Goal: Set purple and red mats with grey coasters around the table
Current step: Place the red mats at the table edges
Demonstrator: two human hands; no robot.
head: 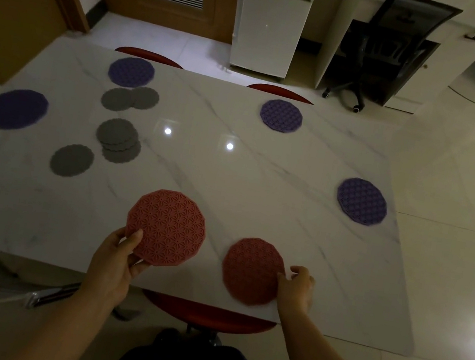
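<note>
At the near edge of the table (pixel 230 178), my left hand (pixel 115 263) holds the near-left mat (pixel 166 227). To its right lies the near-right mat (pixel 252 271), my right hand (pixel 296 288) pinching its right rim. The far-left mat (pixel 131 72) and far-right mat (pixel 281 115) sit along the far edge, the left-edge mat (pixel 16 109) and right-edge mat (pixel 362 201) at the sides. Just before the far-left mat lies an overlapping coaster pair (pixel 118 99). Nearer me is a coaster stack (pixel 117 133), and a single coaster (pixel 71 160) lies to its near left.
</note>
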